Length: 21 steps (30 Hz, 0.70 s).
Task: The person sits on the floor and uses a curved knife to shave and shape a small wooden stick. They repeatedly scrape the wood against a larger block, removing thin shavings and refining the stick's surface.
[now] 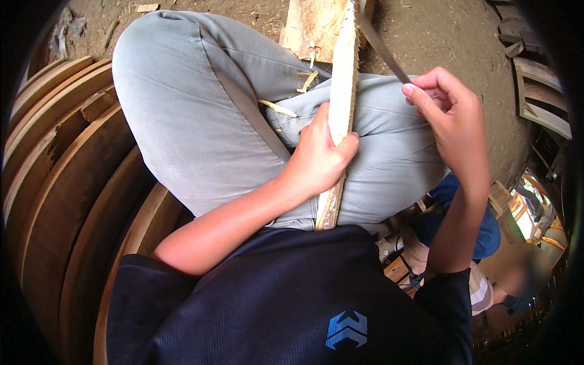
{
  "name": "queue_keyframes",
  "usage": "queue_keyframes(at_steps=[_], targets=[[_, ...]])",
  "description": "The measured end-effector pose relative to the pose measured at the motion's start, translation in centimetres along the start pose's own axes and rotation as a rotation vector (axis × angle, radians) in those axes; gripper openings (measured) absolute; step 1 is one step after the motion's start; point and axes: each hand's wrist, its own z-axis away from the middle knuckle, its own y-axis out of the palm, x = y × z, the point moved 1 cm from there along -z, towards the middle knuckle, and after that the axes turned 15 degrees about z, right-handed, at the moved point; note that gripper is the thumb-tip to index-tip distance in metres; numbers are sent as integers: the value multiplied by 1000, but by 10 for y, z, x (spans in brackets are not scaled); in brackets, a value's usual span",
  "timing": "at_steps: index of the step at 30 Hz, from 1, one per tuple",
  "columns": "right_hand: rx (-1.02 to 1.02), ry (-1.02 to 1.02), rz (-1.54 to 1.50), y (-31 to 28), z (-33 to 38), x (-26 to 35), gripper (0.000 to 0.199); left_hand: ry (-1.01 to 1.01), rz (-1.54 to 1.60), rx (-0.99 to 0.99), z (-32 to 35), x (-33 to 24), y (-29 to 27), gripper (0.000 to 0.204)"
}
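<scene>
My left hand (319, 152) grips a long pale wooden strip (342, 79) that stands nearly upright across my lap, its lower end near my waist. My right hand (447, 112) is closed on the handle of a dark knife blade (380, 45), which slants up and left to meet the strip near its top. Thin wood shavings (277, 107) lie on my grey trousers (194, 103). The knife's handle is hidden inside my fist.
Curved wooden boards (67, 176) are stacked at my left. A pale wooden block (310, 24) sits on the dirt ground ahead. More curved planks (538, 91) lie at upper right. Another person (486, 267) sits at lower right.
</scene>
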Motion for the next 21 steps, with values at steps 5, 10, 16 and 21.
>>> queue_keyframes(at_steps=[5, 10, 16, 21], targets=[[56, -46, 15, 4, -1, -8, 17, -6, 11, 1, 0, 1, 0, 37], [31, -28, -111, 15, 2, -18, 18, 51, -111, -38, 0, -8, 0, 36], [-115, 249, -418, 19, 23, -30, 24, 97, -157, -60, 5, -11, -1, 42], [85, 220, -726, 58, 64, -31, 40, 124, -300, -42, 5, -16, -1, 44]])
